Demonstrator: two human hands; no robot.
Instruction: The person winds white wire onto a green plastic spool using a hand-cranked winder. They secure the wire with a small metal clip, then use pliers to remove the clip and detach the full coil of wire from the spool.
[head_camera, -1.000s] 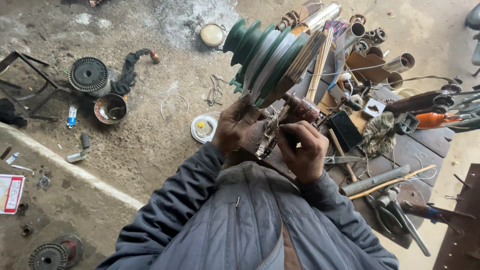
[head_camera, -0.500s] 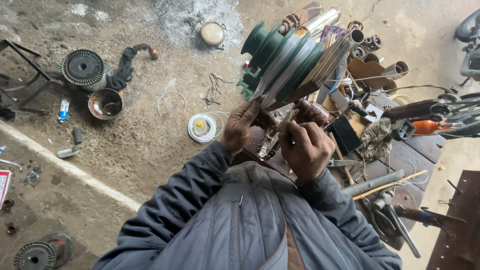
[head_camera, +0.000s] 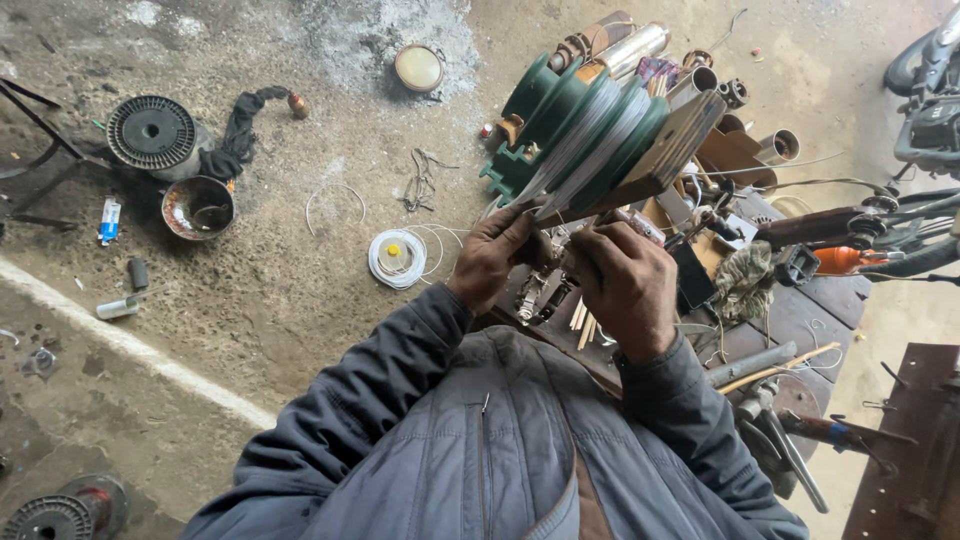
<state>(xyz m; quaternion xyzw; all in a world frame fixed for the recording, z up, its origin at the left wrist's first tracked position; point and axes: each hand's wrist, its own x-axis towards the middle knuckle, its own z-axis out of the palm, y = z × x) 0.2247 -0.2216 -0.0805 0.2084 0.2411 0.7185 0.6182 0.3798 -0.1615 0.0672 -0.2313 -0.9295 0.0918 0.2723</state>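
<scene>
My left hand and my right hand are close together, both gripping a small metal part at the near end of a green winding former. The former is a stepped green block wrapped with pale wire, fixed to a wooden board above a cluttered workbench. What the fingers pinch is mostly hidden between the two hands. My blue-grey jacket sleeves fill the lower middle of the view.
On the dirt floor lie a white wire spool, a black ribbed reel, a rusty bowl and a round lid. The bench holds metal tubes, an orange-handled tool and rods.
The view has shifted, so the former and the hands sit more to the right and higher. Both hands stay clasped at the former's near end, the right hand slightly raised.
</scene>
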